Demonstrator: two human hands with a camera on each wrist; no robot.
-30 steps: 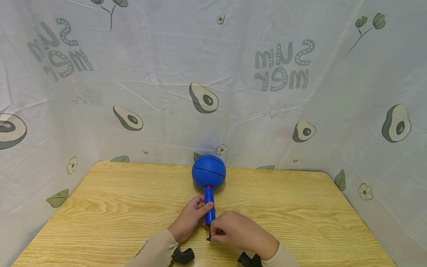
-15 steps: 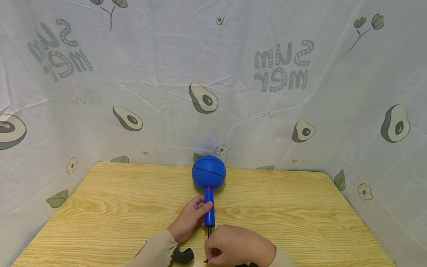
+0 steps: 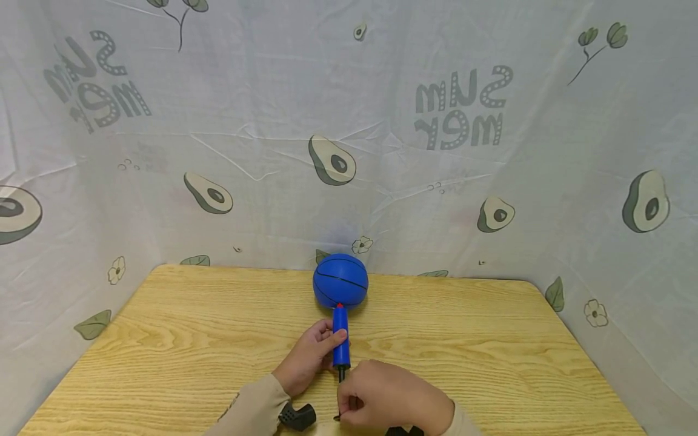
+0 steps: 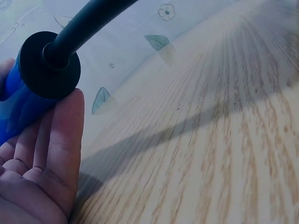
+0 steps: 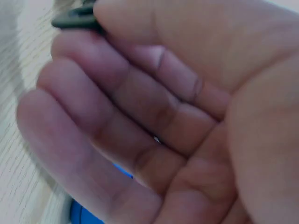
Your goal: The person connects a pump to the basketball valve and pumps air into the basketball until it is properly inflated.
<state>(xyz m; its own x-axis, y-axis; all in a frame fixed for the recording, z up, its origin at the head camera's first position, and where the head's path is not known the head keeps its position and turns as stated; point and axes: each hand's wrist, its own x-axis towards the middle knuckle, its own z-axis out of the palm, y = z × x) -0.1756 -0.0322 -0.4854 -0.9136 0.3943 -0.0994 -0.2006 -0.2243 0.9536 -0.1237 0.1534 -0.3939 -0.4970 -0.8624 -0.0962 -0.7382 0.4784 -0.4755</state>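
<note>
In the head view a small blue basketball (image 3: 340,280) sits at the back of the table. Up against its near side is the red tip (image 3: 340,305) of a blue hand pump (image 3: 340,321). My left hand (image 3: 308,358) grips the pump's barrel, thumb on top; the left wrist view has fingers under its black end cap (image 4: 35,74). From that cap a black rod (image 4: 88,28) runs out toward me. My right hand (image 3: 394,392) pinches the pump's black handle (image 5: 74,20) between thumb and fingers at the rod's near end. My right hand covers part of the rod.
A wood-grain table (image 3: 480,339) lies under everything. Behind and around it hangs a pale curtain (image 3: 262,206) printed with avocados. A black wrist device (image 3: 297,418) juts from my left sleeve.
My right hand drew the pump's handle back toward me, lengthening the visible rod, then moved slightly forward again. My left hand and the basketball have stayed nearly in place.
</note>
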